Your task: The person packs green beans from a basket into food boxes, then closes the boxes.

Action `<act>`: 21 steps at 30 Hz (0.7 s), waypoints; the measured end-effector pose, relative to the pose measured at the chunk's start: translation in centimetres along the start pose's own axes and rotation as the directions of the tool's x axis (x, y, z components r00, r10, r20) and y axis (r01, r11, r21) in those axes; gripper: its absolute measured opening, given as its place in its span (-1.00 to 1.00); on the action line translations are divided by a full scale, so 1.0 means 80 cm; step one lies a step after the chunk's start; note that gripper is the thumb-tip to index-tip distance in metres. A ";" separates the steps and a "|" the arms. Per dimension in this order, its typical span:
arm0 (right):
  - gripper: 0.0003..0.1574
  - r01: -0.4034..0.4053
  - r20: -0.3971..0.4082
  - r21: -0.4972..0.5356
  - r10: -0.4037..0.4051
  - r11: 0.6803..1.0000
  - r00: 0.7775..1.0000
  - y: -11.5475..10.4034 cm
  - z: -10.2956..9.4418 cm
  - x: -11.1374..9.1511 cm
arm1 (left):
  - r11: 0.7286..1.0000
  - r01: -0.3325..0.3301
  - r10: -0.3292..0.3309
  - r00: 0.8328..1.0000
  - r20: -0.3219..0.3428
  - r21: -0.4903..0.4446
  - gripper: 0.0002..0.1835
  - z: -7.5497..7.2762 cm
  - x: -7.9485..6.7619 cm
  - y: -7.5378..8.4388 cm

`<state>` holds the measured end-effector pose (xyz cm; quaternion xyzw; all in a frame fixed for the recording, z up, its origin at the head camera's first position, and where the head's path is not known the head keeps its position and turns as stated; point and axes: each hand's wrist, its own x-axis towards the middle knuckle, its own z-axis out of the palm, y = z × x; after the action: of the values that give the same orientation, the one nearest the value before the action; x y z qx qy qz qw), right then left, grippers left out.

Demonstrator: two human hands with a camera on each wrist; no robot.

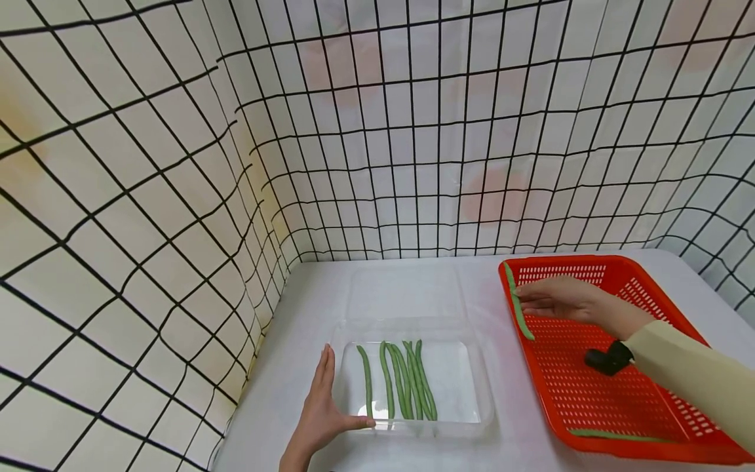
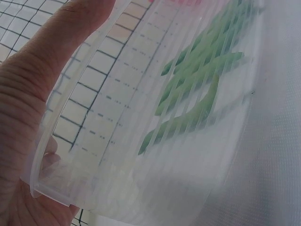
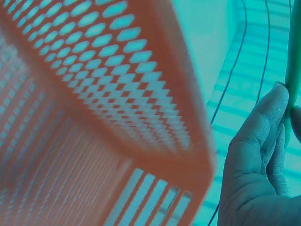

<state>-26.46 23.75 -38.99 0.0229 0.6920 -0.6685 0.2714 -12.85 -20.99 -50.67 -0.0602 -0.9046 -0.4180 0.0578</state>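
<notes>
My right hand (image 1: 566, 301) pinches a long green bean (image 1: 522, 322) between thumb and fingertips, over the left rim of the red basket (image 1: 545, 400). In the right wrist view, part of this green bean (image 3: 294, 52) shows at the right edge. My left hand (image 1: 318, 419) rests at the near left corner of a clear plastic box (image 1: 486, 400). Its thumb lies along the front rim, and its fingers extend straight along the left side. Several green beans (image 1: 407, 380) lie lengthwise inside the box, one apart at the left. The left wrist view shows them through the ribbed wall.
Another green bean (image 1: 619, 435) lies along the basket's near side. Behind the box is a faint, clear rectangular sheet or lid (image 1: 407, 292). A black grid net (image 1: 413, 164) over pale cloth encloses the white table (image 1: 259, 419) at the back and sides.
</notes>
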 end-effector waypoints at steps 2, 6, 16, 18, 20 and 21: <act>-0.83 0.007 0.021 -0.005 -0.007 1.000 1.000 -0.003 0.013 0.004 | 1.000 0.005 -0.005 1.000 0.003 -0.004 0.58 0.000 0.000 0.000; -0.85 0.010 0.046 0.004 -0.010 1.000 0.999 -0.007 0.041 0.013 | 1.000 0.013 -0.013 1.000 0.001 0.011 0.59 0.001 -0.001 0.000; -0.76 -0.022 0.092 0.014 0.021 1.000 0.996 -0.006 0.106 0.044 | 1.000 -0.005 0.005 1.000 -0.001 0.024 0.59 0.001 -0.001 -0.001; -0.71 -0.029 0.110 0.021 0.027 0.999 0.994 -0.004 0.118 0.048 | 1.000 -0.006 0.006 1.000 0.000 0.019 0.58 0.001 -0.001 -0.001; -0.68 -0.036 0.121 0.019 0.034 0.999 0.992 -0.003 0.130 0.052 | 1.000 -0.004 0.004 1.000 0.001 0.013 0.58 0.001 -0.001 -0.001; -0.68 -0.042 0.125 0.020 0.039 0.999 0.991 -0.002 0.136 0.054 | 1.000 -0.002 0.002 1.000 0.001 0.009 0.58 0.001 -0.001 -0.001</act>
<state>-26.46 12.08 -40.19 -0.0020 0.6656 -0.6707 0.3273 -12.80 -20.96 -50.79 -0.0610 -0.9066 -0.4136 0.0578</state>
